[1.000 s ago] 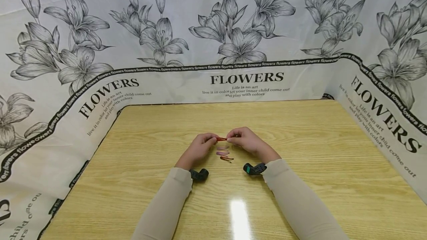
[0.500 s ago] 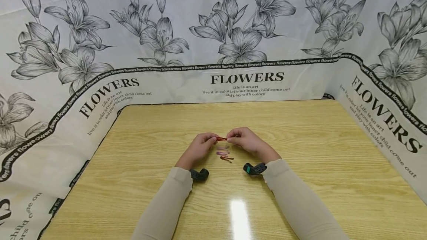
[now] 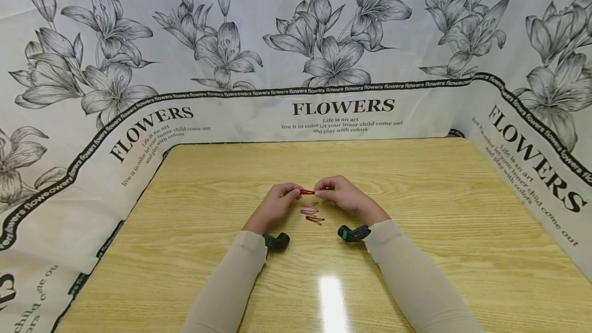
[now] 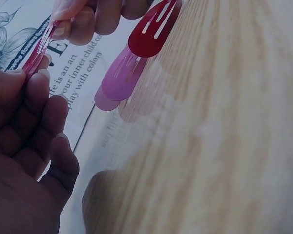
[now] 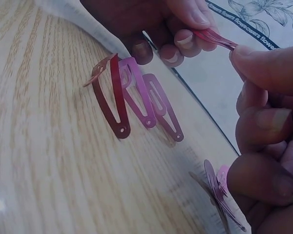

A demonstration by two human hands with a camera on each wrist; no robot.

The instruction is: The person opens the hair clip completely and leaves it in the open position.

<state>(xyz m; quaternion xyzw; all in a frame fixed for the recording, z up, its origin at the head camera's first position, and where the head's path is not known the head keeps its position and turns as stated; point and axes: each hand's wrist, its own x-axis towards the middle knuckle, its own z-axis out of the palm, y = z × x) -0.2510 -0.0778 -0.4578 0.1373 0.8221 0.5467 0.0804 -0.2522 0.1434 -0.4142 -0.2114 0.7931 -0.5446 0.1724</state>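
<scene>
Between both hands, a red snap hair clip (image 3: 307, 192) is held just above the table. My left hand (image 3: 279, 202) pinches one end between thumb and fingertips. The other end is pinched by my right hand (image 3: 346, 197). Below them a dark red hair clip (image 5: 110, 97), a purple hair clip (image 5: 136, 92) and a mauve hair clip (image 5: 162, 105) lie in a row on the table, snapped open in the right wrist view. More pinkish clips (image 5: 216, 187) show beside my right hand's lower fingers; whether that hand holds them I cannot tell.
The wooden table (image 3: 231, 168) carries a bright light reflection near its front. A white flower-printed cloth (image 3: 240, 117) stands round its back and sides. Black wrist cameras (image 3: 353, 234) sit on both wrists.
The hands and the red hair clip stay almost still. The whole head view has shifted up very slightly; the clips on the table keep their places.
</scene>
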